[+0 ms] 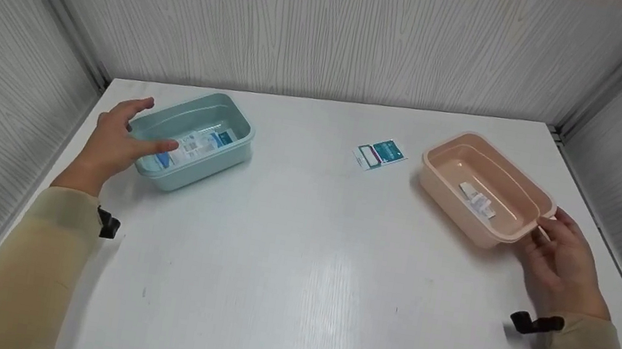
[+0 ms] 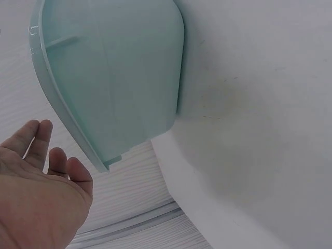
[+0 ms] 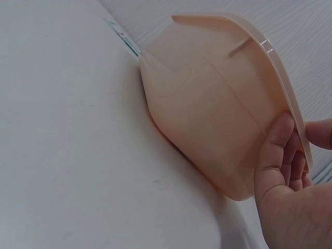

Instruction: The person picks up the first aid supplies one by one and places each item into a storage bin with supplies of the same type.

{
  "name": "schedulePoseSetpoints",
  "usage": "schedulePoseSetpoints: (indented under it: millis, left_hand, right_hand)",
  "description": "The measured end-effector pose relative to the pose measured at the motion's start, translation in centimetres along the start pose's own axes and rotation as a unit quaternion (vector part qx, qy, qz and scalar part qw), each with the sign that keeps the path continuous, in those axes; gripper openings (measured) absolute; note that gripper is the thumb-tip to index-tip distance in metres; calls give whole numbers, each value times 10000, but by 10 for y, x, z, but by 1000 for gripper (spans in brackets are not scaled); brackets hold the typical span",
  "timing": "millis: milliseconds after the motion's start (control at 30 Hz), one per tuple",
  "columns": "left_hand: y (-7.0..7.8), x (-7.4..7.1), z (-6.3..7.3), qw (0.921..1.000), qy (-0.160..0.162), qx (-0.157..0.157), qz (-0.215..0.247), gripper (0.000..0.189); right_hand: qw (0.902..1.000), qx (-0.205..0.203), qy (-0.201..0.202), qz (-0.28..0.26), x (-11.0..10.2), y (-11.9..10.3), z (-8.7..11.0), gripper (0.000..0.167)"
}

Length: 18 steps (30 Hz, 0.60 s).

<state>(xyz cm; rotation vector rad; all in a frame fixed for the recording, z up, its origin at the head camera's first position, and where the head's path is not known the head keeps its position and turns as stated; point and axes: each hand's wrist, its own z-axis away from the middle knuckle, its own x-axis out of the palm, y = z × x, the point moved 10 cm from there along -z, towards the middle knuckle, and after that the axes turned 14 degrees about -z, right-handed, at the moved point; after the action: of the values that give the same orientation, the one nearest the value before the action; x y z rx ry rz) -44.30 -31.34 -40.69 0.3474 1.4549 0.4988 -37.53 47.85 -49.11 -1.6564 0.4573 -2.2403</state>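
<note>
On the left stands a light blue plastic box (image 1: 202, 173) with a blue-and-white printed packet (image 1: 200, 144) lying in it. My left hand (image 1: 112, 140) is spread at its near left end, the thumb over the rim in the head view. In the left wrist view the fingers (image 2: 37, 145) of that hand are relaxed and a little apart from the box's edge. To the right, my right hand (image 1: 569, 256) pinches the rim of a peach plastic box (image 1: 454, 213), thumb above and fingers underneath. Inside this box is a small white packet (image 1: 477, 199).
A teal-and-white printed packet (image 1: 380, 154) lies flat on the white table (image 1: 287, 246), between the boxes and nearer the peach one. Grey wood-grain panels (image 1: 334, 28) rise behind the table and along both sides.
</note>
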Motion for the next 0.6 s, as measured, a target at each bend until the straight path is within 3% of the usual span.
schedulePoseSetpoints:
  millis: [300,600]
  left_hand:
    - [10,0,-2,9999,47,71,-107,123]
    - [55,-2,14,9933,925,679,-121,90]
  right_hand:
    - [9999,-113,17,111,0,-2,0,42]
    - [9992,-30,233,332,-4,-1,0,42]
